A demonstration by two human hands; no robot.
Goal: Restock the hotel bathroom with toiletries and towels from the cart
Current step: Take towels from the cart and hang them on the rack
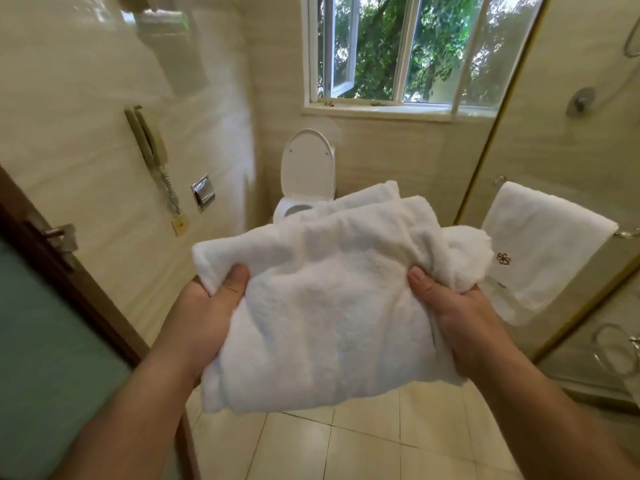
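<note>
Closest to the camera, two bare forearms reach forward over the pale tiled floor (363, 445). The left hand (211, 306) grips the left edge of a thick white terry towel (329, 306), thumb curled over the top of the fabric. The right hand (457, 306) clutches the bunched right edge the same way, thumb on top. The loosely folded towel hangs in the air between them, its lower edge drooping above the floor.

Just beyond, on the right, a white towel with a small brown emblem (543, 251) is draped over a rail on the glass shower screen (519, 116). At the left edge stands a dark wooden door with a metal handle (59, 237). Farther along the left wall hang a beige corded wall telephone (149, 143) and a chrome paper holder (203, 194). Behind the held towel sits a white toilet with its lid raised (306, 168), under a white-framed window (398, 50) showing green leaves.
</note>
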